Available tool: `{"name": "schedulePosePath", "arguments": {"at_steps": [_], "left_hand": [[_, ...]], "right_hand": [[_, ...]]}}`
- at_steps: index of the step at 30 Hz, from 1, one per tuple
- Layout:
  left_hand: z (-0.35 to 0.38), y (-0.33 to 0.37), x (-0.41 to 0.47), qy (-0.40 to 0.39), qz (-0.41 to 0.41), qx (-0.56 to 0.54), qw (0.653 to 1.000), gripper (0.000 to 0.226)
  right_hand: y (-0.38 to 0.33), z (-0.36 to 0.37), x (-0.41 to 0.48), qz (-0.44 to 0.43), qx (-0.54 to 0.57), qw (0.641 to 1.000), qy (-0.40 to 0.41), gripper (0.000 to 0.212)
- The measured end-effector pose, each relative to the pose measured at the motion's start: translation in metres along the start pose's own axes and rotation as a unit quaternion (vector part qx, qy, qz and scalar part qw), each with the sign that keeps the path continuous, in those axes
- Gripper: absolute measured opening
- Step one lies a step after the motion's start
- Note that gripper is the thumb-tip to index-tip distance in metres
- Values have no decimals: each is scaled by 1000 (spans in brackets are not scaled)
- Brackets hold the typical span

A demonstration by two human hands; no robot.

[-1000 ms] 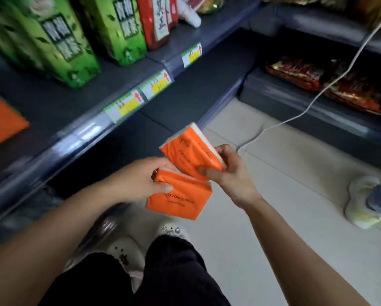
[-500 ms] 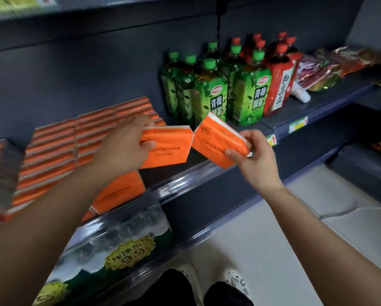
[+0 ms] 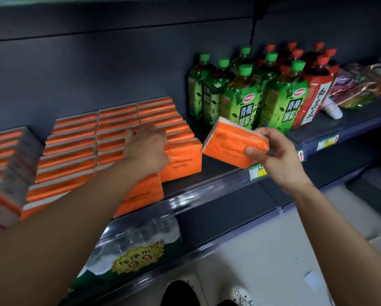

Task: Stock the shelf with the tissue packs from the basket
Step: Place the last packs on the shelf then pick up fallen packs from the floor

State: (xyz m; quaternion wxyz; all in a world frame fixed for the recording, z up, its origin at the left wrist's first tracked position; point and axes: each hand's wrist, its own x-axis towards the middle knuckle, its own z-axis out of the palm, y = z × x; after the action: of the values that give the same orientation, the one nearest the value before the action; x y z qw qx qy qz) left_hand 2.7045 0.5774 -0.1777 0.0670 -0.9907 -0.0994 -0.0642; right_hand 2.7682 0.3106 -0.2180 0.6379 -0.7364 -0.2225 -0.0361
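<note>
Fingers [image 3: 150, 134] of the left hand [image 3: 146, 151] are curling over an orange tissue pack [image 3: 185, 163] standing on the shelf [image 3: 209, 173]; the right hand [image 3: 277, 157] is pinching a second pack [image 3: 229, 143], tilted, just beside it

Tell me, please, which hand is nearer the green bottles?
Right. The right hand holds a tissue pack in front of the green bottles; the left hand grips a second pack further left.

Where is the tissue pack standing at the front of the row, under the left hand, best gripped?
Pinch the front tissue pack by its top edge, coming from above and in front. It stands upright on the shelf, back against the row, so only top, printed face and right end are free; the left hand grips there.
</note>
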Motion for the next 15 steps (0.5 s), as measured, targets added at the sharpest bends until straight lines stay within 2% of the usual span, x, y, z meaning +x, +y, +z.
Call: {"name": "schedulePosePath", "arguments": {"at_steps": [3,9,11,15], "left_hand": [[0,-9,1,-2,-4,-13,1000,36],[-4,-14,1,-11,-5,-44,999,34],[-3,-15,2,-5,-7,-53,999,33],[-3,-17,3,-11,-6,-74,997,35]], "right_hand": [[-4,5,3,3,8,997,-75,30],[-16,0,9,-11,72,994,-82,33],[-15,7,9,-3,55,991,-122,29],[-11,44,12,16,-13,979,-201,39]]}}
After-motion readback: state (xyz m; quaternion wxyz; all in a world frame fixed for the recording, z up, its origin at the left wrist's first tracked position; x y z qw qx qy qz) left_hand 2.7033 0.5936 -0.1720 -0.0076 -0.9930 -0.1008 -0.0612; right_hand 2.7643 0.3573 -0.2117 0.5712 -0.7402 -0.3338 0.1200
